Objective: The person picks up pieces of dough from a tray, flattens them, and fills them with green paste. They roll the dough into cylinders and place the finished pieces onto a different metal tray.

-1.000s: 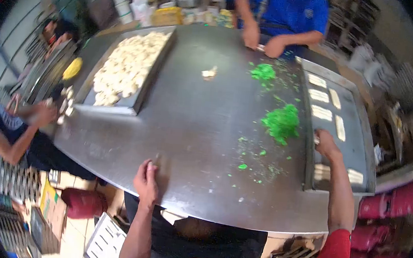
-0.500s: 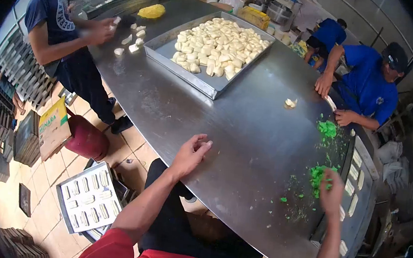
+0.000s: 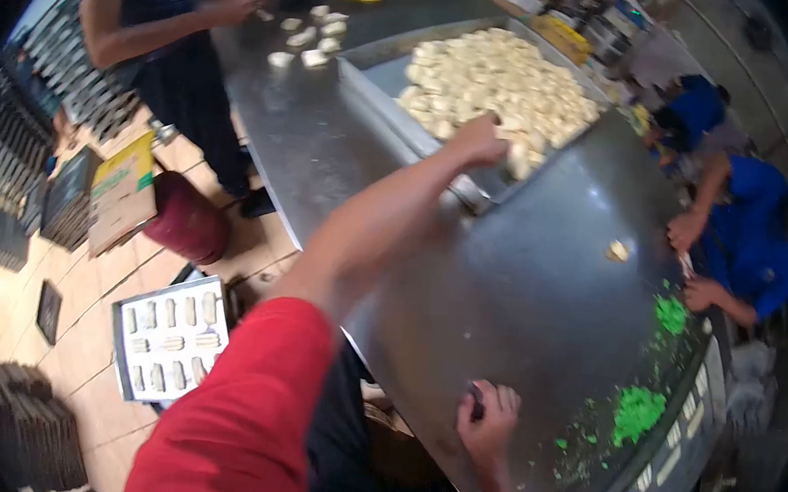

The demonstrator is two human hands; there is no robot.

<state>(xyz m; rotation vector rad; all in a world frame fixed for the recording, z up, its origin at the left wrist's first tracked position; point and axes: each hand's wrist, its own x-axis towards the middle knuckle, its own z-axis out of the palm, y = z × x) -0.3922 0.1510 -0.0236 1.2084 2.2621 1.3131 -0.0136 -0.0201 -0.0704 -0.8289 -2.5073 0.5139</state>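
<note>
My left hand (image 3: pixel 482 143) reaches over the near edge of a large metal tray (image 3: pixel 381 131) heaped with pale dough pieces (image 3: pixel 500 81). Its fingertips are down among the closest pieces, blurred and partly hidden behind the hand. My right hand (image 3: pixel 489 418) is low over the steel table (image 3: pixel 521 306) near its front edge, fingers curled in. A dark spot shows between its thumb and fingers; I cannot tell what it is. To its right lies a pile of bright green shreds (image 3: pixel 638 416), with crumbs scattered around it. A second green pile (image 3: pixel 670 313) sits farther back.
A tray (image 3: pixel 679 435) with pale strips lies along the right edge. One dough piece (image 3: pixel 617 250) rests mid-table. A person in blue (image 3: pixel 756 233) works at the right, another person (image 3: pixel 150 23) at the left. A tray of shaped dough (image 3: pixel 166 343) stands low left.
My left hand has moved from the table's front edge forward to the dough tray. My right hand has left the green pile and moved left toward the table's front edge. The view has shifted.
</note>
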